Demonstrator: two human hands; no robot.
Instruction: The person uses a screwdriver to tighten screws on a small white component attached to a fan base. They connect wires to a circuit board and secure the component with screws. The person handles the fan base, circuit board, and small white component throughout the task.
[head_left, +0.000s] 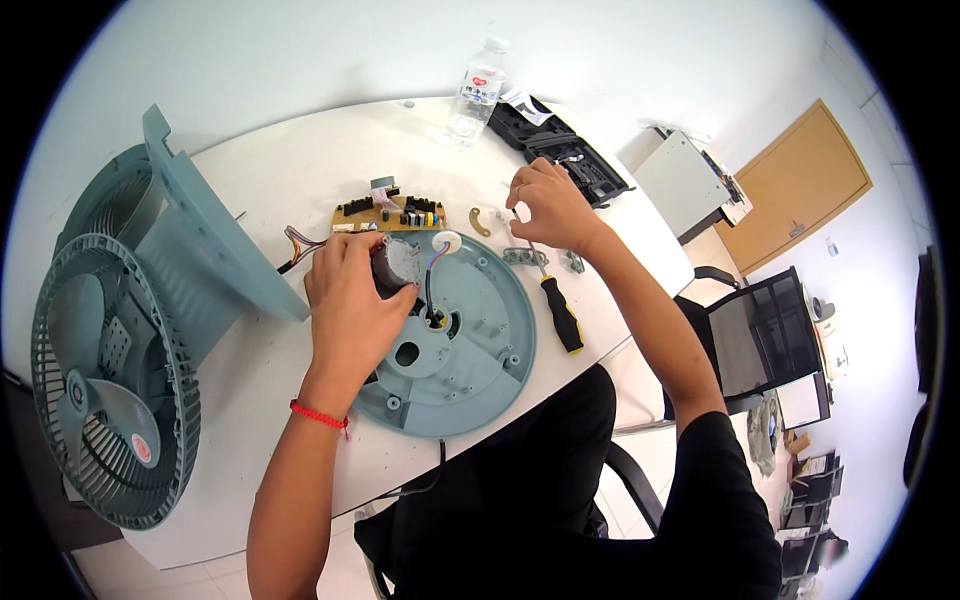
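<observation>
My left hand is wrapped around a grey cylindrical part, tilted over the left edge of a round blue-green fan base. Red and blue wires rise from an opening in the base beside it. My right hand is raised to the right, thumb and fingers closed together at the upper end of a screwdriver's shaft. What they pinch is too small to make out. The black and yellow handle of that screwdriver points toward me, right of the base. Behind the base lies a circuit board with wires.
A blue-green fan with its stand stands at the left. A curved tan piece and small grey parts lie beyond the base. Farther back are a water bottle and an open black tool case. A chair is at the right.
</observation>
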